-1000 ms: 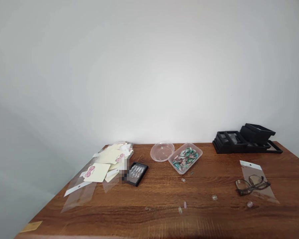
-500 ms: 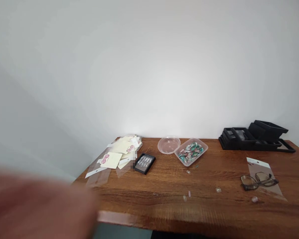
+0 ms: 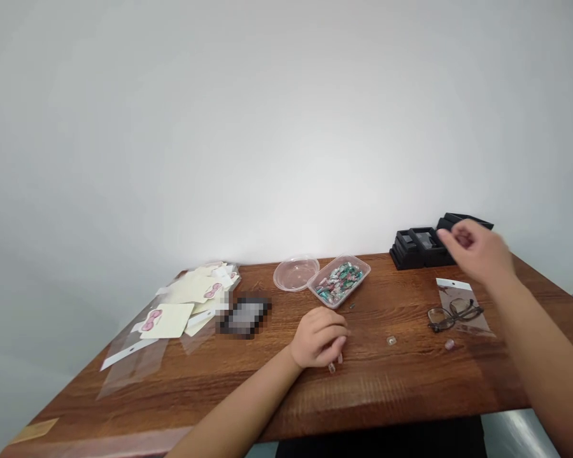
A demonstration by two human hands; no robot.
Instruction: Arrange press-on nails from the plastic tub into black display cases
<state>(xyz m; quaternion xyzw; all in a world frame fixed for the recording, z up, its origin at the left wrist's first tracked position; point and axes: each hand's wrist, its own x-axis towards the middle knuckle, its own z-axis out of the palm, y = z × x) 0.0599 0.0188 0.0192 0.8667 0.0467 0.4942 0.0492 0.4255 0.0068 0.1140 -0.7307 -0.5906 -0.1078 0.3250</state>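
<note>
My left hand (image 3: 319, 337) rests on the wooden table with its fingers curled together, just in front of the plastic tub (image 3: 321, 301) of teal, pink and clear false nails (image 3: 340, 283). Small clear pieces (image 3: 332, 367) lie by its thumb, and whatever is under its fingers is hidden. My right hand (image 3: 480, 251) is raised at the right, before the stacked black box frames (image 3: 408, 251). Its fingers are curled in and its thumb points left. Nothing shows in it.
Cream cards with pink bows (image 3: 169, 320) and clear sleeves (image 3: 134, 366) lie at the left. Beside them is a black case (image 3: 246, 316), blurred out. A round clear lid (image 3: 296, 273) touches the tub. Glasses (image 3: 453, 315) lie on a clear bag (image 3: 475, 324); loose pieces (image 3: 391, 341) lie nearby.
A blurred hand at the lower left is gone from there. Now both hands are over the table, left at the middle, right by the black frames. The view has shifted.
</note>
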